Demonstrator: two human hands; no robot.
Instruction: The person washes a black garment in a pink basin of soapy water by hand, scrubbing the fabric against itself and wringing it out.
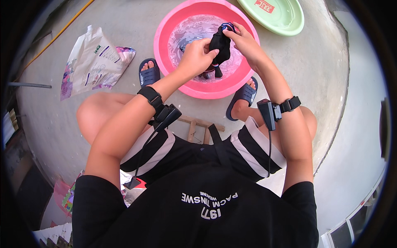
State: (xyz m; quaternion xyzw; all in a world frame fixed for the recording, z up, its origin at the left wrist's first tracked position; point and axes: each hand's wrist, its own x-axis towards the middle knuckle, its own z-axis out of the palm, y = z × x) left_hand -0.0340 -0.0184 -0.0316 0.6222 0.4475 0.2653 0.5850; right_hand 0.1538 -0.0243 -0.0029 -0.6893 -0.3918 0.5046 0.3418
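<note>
A pink plastic basin (161, 52) of sudsy water stands on the floor between my feet. Over it, a wet black cloth item (220, 46) is held up between my two hands. My left hand (198, 54) pinches its left side with thumb and fingers. At its upper end, my right hand (243, 38) grips a bunched part with blue and white trim. A narrow black end with a striped edge hangs down towards the water. More dark cloth (204, 75) lies partly in the suds, largely hidden behind my left hand and the held item.
A light green plastic basin (288, 26) stands beyond the pink one at the upper right. To the left lies a white and purple detergent bag (96, 62) with a spout. A wooden stool frame (198, 122) shows between my legs. A yellow hose or pole (59, 32) crosses the upper left.
</note>
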